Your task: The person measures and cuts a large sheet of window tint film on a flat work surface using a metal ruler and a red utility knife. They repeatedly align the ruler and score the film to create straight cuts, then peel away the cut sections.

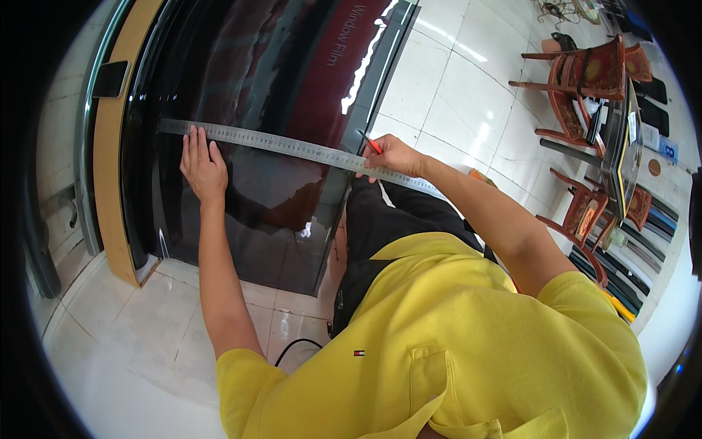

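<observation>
Left hand (202,165) is pressing flat, fingers spread, on the long steel ruler (292,148) lying across dark glossy window film (248,88); right hand (391,155) is gripping a red-handled cutter (368,141) at the ruler's edge, best drawn steadily along it.

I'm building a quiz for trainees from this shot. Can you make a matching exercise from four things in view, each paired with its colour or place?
Things:
1. steel ruler
2. left hand
3. right hand
4. wooden chair

Descriptions:
A. holds a red tool
B. stands on the tiled floor, upper right
C. lies across the dark film sheet
D. pressed flat just below the ruler

Pairs: 1-C, 2-D, 3-A, 4-B
</observation>
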{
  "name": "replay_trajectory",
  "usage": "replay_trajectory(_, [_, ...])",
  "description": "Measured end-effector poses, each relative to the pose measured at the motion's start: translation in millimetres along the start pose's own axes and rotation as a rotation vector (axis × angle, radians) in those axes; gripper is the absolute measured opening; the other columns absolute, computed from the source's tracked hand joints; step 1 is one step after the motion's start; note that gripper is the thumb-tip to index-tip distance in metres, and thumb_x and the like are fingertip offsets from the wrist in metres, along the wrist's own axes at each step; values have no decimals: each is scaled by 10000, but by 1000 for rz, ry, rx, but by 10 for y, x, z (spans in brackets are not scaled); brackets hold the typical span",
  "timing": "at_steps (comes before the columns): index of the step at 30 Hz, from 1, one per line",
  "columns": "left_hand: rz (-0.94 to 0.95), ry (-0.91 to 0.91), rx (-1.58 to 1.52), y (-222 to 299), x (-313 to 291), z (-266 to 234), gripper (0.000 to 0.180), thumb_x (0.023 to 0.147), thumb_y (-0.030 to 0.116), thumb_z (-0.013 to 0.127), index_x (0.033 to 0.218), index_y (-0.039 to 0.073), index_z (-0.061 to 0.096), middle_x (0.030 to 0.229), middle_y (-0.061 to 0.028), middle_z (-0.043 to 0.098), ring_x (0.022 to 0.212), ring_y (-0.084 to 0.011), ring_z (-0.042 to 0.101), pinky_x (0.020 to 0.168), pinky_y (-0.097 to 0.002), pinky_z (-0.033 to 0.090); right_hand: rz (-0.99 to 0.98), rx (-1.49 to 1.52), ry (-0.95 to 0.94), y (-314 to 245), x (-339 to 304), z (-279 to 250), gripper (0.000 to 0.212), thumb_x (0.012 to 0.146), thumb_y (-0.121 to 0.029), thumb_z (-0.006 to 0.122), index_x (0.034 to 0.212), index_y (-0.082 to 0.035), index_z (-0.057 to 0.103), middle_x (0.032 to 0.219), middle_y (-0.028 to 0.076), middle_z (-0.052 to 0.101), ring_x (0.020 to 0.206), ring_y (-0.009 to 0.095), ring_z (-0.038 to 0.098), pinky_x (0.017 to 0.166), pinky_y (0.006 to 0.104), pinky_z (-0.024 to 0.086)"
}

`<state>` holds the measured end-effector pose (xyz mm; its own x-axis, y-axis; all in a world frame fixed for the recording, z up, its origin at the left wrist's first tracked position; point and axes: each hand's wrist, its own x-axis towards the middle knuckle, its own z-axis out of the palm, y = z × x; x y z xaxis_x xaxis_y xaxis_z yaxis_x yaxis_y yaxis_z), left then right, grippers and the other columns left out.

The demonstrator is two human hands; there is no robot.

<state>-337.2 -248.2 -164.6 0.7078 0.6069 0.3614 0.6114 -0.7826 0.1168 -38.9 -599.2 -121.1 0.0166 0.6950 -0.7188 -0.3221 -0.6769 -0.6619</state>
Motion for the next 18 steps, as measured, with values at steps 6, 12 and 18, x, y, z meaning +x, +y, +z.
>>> replay_trajectory(6, [15, 26, 37, 18, 2, -17, 426, 1079, 223, 638, 1482, 98, 692, 1581, -77, 641, 1473, -311, 579, 1156, -470, 459, 24, 6, -13, -49, -50, 2, 143, 943, -5, 640, 1033, 68, 724, 1045, 207, 826, 848, 229, 791, 854, 363, 639])
replay_trajectory(12, [27, 43, 33, 27, 16, -29, 389, 1068, 194, 647, 1436, 94, 723, 1544, -78, 671, 1438, -314, 608, 1134, -473, 479, 0, -9, -30, -7, -28, -11, 138, 919, 15, 643, 1031, 52, 716, 1089, 243, 814, 890, 249, 803, 850, 366, 645])
replay_trajectory(18, [42, 74, 40, 45, 12, -64, 337, 1052, 170, 666, 1363, 89, 764, 1483, -73, 714, 1391, -309, 646, 1100, -468, 503, 27, 31, -46, 23, -35, -15, 221, 917, 45, 615, 1116, 54, 711, 1149, 247, 802, 992, 259, 802, 885, 369, 657])
